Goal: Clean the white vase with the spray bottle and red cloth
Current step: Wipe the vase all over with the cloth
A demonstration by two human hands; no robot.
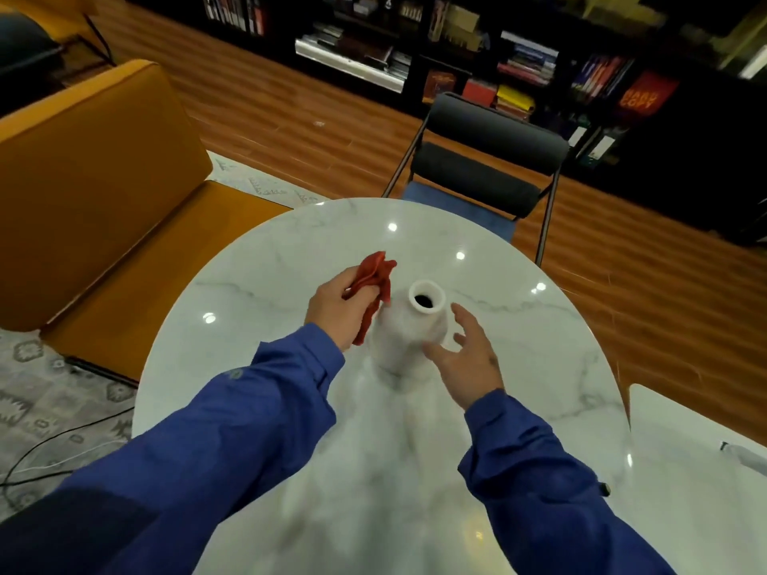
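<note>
A white vase (409, 332) stands upright near the middle of the round marble table (519, 346), its dark mouth facing up. My left hand (338, 313) holds a crumpled red cloth (375, 280) against the vase's left side. My right hand (467, 354) hovers at the vase's right side with fingers spread, close to it but holding nothing. No spray bottle is in view.
A black chair (485, 159) stands at the table's far side. An orange sofa (99, 193) sits to the left on a patterned rug with cables. A second white surface (697, 450) adjoins at the right. Bookshelves line the back wall.
</note>
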